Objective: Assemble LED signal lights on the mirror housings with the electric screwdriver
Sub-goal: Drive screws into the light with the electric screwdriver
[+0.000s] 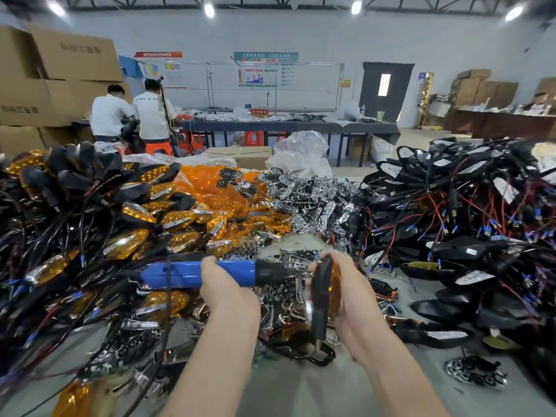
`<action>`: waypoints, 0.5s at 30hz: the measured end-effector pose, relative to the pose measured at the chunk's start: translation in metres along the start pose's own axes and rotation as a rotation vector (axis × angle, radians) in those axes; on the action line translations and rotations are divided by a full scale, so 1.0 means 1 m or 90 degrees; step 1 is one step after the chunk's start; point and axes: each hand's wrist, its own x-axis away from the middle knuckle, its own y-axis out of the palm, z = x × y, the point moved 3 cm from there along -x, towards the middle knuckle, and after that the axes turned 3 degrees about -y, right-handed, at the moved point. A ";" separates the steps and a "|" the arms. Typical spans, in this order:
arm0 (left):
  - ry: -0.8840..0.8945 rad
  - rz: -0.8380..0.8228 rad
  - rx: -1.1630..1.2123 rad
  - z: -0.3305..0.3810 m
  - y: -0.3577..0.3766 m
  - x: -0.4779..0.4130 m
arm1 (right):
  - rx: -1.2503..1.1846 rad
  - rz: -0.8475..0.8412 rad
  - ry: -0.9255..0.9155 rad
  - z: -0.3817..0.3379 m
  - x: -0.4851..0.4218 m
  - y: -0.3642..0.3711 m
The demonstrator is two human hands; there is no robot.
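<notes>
Left hand [224, 284] wraps the cylindrical blue electric screwdriver [192, 273], tip at 3 o'clock meeting the matte-black mirror housing [321, 291] gripped by the right hand [346, 291].

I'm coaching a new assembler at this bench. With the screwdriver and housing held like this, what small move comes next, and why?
Probably ease the blue electric screwdriver, gripped level in the left hand, rightward until its bit seats in the black amber-lensed mirror housing held upright by the right hand: the tip points at it, contact unclear.

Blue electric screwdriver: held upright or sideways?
Sideways: the blue electric screwdriver runs level in the left hand, tip toward the black mirror housing the right hand grips.
</notes>
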 end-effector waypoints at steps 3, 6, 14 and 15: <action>0.005 -0.017 -0.050 -0.010 -0.001 -0.001 | -0.032 -0.010 -0.007 -0.006 0.000 0.011; -0.001 -0.052 -0.127 -0.014 -0.004 -0.002 | -0.061 -0.007 -0.011 -0.012 -0.001 0.018; -0.026 -0.205 -0.489 0.010 -0.015 -0.004 | -0.110 -0.001 -0.051 -0.019 -0.002 0.032; -0.007 -0.227 -0.545 0.013 -0.021 -0.003 | -0.127 0.004 -0.065 -0.022 -0.003 0.034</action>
